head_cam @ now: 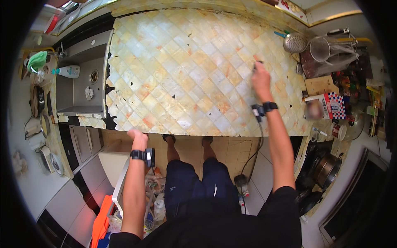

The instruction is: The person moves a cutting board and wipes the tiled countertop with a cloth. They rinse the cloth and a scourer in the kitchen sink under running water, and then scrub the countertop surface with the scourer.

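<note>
My right hand is over the right part of the tile-patterned countertop, its fingers closed around a small dark handle. A thin orange-red tip shows just beyond the fingers; what kind of tool it is I cannot tell. My left hand is at the counter's front edge, near the sink side; its fingers are mostly hidden from this angle, so whether it holds anything is unclear. Both wrists wear black straps with small devices, and a cable hangs from the right one. Small dark chips mark the countertop covering.
On the left, a grey sink holds a white bottle and a crumpled white piece. A perforated metal ladle, bags and jars crowd the right side, with a pot nearer. An open drawer stands below my left arm.
</note>
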{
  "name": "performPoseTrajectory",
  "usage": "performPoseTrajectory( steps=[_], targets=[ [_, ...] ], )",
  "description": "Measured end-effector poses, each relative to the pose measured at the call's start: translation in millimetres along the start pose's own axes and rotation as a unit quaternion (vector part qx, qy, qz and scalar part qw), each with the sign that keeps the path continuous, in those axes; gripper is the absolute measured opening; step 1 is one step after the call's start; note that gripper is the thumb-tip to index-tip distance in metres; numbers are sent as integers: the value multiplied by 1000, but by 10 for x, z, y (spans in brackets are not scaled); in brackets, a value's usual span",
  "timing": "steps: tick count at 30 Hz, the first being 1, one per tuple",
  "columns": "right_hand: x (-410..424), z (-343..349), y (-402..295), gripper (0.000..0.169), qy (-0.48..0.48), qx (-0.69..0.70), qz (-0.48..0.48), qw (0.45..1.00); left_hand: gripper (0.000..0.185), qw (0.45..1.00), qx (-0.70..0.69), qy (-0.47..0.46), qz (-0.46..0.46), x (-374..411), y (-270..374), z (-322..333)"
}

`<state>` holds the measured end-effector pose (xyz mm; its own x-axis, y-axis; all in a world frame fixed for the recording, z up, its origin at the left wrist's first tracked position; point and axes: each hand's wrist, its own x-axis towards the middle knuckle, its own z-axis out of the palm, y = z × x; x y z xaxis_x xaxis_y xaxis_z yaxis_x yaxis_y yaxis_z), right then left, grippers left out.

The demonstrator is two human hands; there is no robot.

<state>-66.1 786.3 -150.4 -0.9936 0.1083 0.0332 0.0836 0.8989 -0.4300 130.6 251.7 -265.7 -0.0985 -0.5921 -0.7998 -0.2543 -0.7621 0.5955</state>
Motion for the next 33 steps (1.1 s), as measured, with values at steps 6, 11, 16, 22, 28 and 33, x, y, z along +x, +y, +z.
performPoseTrajectory(
  steps=[6, 11, 16, 22, 28, 33],
  targets=[
    [-1783, -228, 689, 44, -33, -23, -101, 994, 80, 932, 39, 359, 35, -742, -17, 609],
    [-1247, -113, 338, 44, -38, -14, -215, 976, 79, 926, 39, 372, 46, -643, -1, 636],
    [-595, -239, 841, 42, 34, -10, -10, 999, 75, 913, 27, 403, 52, -584, 6, 633],
    [-1579, 58, 302, 41, 18, -39, -167, 985, 71, 909, 39, 413, 43, -370, 2, 546],
    [-1187, -325, 1218, 45, 40, -59, 38, 997, 68, 866, -5, 499, 38, -194, -21, 566],
    [-1998, -109, 839, 46, 55, -63, -60, 995, 72, 842, -22, 538, 35, 80, 50, 659]
  ],
)
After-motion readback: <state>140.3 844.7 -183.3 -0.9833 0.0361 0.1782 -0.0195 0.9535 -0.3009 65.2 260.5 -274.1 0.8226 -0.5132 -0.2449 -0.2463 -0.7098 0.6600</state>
